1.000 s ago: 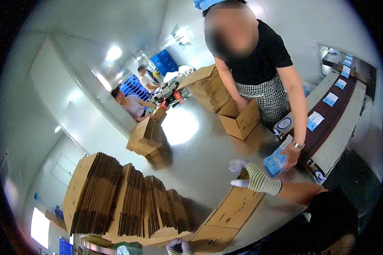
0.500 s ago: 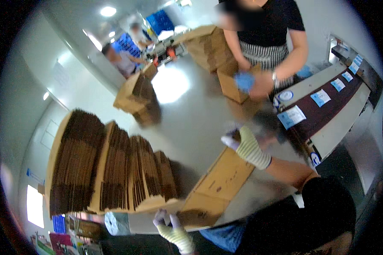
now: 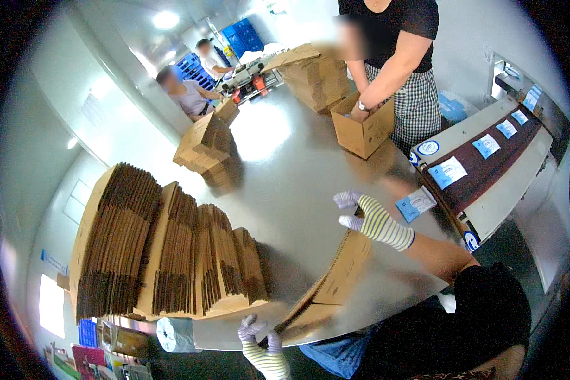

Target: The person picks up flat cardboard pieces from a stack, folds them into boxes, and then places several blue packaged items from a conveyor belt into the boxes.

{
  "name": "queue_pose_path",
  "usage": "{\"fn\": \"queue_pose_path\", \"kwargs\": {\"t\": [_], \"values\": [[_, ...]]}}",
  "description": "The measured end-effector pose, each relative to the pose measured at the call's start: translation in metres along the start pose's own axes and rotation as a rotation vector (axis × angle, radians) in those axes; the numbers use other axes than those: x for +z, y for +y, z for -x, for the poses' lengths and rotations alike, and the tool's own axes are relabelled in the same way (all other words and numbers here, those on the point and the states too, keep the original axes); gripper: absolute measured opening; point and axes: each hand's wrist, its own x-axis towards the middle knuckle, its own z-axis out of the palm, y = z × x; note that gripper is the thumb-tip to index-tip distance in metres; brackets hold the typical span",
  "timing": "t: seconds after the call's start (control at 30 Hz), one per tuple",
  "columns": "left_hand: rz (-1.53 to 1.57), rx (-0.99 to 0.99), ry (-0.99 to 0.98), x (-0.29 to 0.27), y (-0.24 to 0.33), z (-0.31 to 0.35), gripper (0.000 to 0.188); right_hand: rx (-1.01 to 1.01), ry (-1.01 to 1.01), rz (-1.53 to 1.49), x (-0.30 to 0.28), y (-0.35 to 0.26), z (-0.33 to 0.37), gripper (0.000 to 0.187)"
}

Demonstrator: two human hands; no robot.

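Note:
A folded cardboard box (image 3: 342, 275) stands tilted on one long edge at the near side of the metal table, a narrow gap showing along its top. My right hand (image 3: 377, 221), in a striped knit glove with pale fingertips, grips its far end; the thumb and fingers point left, with a bit of brown between them. At the near left corner is my left hand (image 3: 261, 348), gloved alike. Its fingers are apart and curved, and the thumb is close to the cardboard; whether it touches I cannot tell.
Rows of flattened boxes (image 3: 123, 247) stand at the left. A blue-and-white packet (image 3: 416, 204) lies by my right hand, beside a conveyor (image 3: 487, 171) carrying several more. Across the table (image 3: 266, 183), a co-worker (image 3: 392, 69) reaches into an open box (image 3: 364, 130).
The cardboard has tipped up from lying flat. Both my hands have shifted slightly. A packet now lies on the table near the belt's end, and the co-worker's hands have gone into the open box.

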Motion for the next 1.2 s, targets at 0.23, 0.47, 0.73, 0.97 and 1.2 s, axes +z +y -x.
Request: {"fn": "queue_pose_path", "kwargs": {"t": [0.23, 0.47, 0.73, 0.97, 1.2], "values": [[0.014, -0.112, -0.238, -0.014, 0.014, -0.002, 0.012, -0.044, -0.056, 0.073, -0.005, -0.015, 0.005, 0.053], [-0.132, -0.041, -0.087, -0.024, -0.032, -0.019, 0.023, -0.166, -0.062, 0.228, 0.001, -0.045, 0.007, 0.052], [-0.325, 0.308, -0.564, 0.015, 0.007, -0.009, 0.043, -0.166, -0.323, 0.251, 0.035, -0.051, 0.018, 0.051], [-0.718, 0.701, -0.458, 0.047, -0.014, -0.016, 0.026, -0.373, -0.685, 0.746, 0.025, -0.070, 0.005, 0.049], [-1.066, 0.710, -0.791, 0.069, -0.123, 0.002, 0.028, -0.434, -0.867, 0.657, 0.001, -0.069, 0.020, 0.040]]}}
